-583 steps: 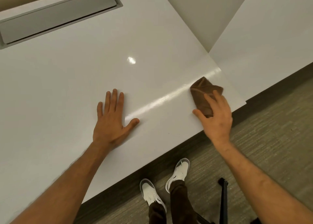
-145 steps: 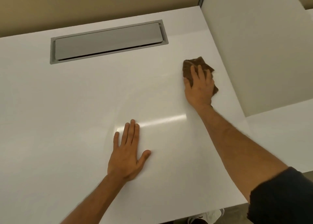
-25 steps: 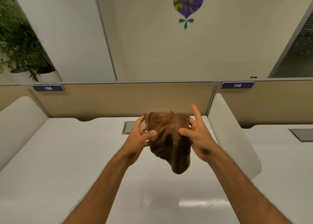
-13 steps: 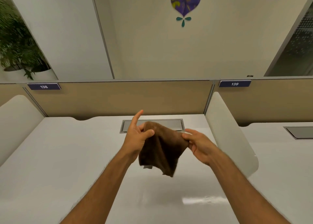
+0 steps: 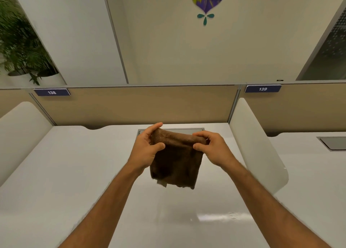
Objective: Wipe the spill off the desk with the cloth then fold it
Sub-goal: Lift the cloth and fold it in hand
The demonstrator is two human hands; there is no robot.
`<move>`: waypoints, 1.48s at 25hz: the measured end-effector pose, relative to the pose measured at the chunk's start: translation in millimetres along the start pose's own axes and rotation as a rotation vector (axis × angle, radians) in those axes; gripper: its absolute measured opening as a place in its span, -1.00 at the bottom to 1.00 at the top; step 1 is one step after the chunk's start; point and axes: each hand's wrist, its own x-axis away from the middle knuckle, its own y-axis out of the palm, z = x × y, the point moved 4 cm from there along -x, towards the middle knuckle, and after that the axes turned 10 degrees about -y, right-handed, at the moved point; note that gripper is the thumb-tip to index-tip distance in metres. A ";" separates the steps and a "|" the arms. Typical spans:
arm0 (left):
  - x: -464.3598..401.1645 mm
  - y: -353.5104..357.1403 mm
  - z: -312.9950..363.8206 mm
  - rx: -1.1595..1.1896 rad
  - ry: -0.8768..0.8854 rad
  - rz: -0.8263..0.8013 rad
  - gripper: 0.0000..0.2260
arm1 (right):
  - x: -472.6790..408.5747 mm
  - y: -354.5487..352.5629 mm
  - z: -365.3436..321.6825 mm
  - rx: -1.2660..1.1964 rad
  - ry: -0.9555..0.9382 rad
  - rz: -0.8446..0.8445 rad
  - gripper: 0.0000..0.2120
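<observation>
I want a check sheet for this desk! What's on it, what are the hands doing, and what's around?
Surface: white desk, glossy, bare; no spill visible.
Job's things: brown cloth held in the air above the desk, top edge stretched, rest hanging.
Clutter: nothing seen.
Grippers: left hand and right hand each pinch a top corner of the cloth.
Cables: nothing seen; closed cable hatch behind the cloth.
Surroundings: tan partition, signs 138 and 139, potted plant, wall decal.

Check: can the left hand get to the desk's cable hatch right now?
Probably not yet. The left hand and right hand both pinch the cloth, which hangs in front of the hatch.
</observation>
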 end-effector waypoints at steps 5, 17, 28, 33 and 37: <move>3.1 -1.3 10.6 -0.258 0.108 0.199 -0.61 | -8.5 -13.7 -15.8 0.226 -0.118 0.025 -0.89; 7.6 1.3 54.5 0.118 0.373 0.218 -0.71 | 7.8 2.3 -19.9 -0.396 0.056 -0.185 -0.73; 3.1 -8.7 15.9 0.369 0.140 0.212 -0.66 | 22.7 5.2 -32.3 -0.446 0.040 -0.061 -0.81; 8.2 28.9 -3.4 0.419 -0.136 -0.254 -0.62 | 12.2 -6.8 -75.1 -0.582 -0.040 -0.079 -0.77; 16.6 34.4 -13.3 0.551 -0.228 -0.374 -0.32 | 3.3 -10.0 -78.1 -0.550 -0.012 -0.003 -0.72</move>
